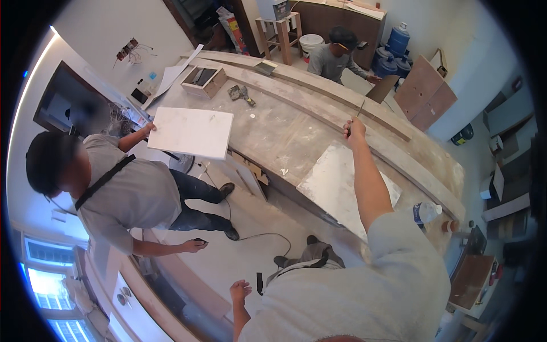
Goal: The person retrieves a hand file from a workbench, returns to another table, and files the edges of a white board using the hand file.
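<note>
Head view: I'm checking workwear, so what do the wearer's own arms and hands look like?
The right arm wears a loose, light-grey short sleeve and is bare below it. The right hand and left hand are gloveless, with no watch showing. Rings can't be made out.

Can't read any text from here. Clear bottle (431, 212) on my surface (268, 139): blue label (417, 214), illegible. Dark bucket (462, 135), colourful bag (231, 29): markings too small for me.
</note>
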Motion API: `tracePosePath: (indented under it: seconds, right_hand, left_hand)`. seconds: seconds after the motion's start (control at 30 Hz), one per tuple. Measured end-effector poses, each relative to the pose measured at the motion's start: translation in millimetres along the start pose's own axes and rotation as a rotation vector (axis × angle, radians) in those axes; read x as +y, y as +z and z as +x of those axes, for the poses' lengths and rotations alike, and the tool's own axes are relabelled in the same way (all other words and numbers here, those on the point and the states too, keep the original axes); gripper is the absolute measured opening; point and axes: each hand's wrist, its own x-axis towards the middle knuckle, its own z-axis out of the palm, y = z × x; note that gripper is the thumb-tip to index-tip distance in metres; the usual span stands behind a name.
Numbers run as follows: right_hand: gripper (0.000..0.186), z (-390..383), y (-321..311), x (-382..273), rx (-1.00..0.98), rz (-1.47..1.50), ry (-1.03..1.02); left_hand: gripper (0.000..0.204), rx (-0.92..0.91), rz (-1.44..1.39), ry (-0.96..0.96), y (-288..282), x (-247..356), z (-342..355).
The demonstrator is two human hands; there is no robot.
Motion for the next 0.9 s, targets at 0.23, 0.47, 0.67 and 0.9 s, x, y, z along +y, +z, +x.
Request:
tracePosePath:
  seconds: [0.23, 0.47, 0.67, 0.9]
  right_hand:
    - [0.03, -7, 7, 9, 0.131, -0.176, -0.097]
    - [0.042, 36, 16, -36, 0.39, -0.505, -0.829]
    - [0.033, 34, 20, -95, 0.275, -0.353, -0.789]
    - [0.036, 54, 6, -112, 0.314, -0.42, -0.865]
  left_hand:
    - [0.02, -0.084, 0.438, 0.023, 19, -28, -20]
    - [0.018, -0.134, 0.762, 0.27, 14, -69, 3]
    - [0.017, -0.072, 0.513, 0.077, 33, -19, -12]
    - [0.016, -0.023, 0.247, 0.006, 55, -9, -4]
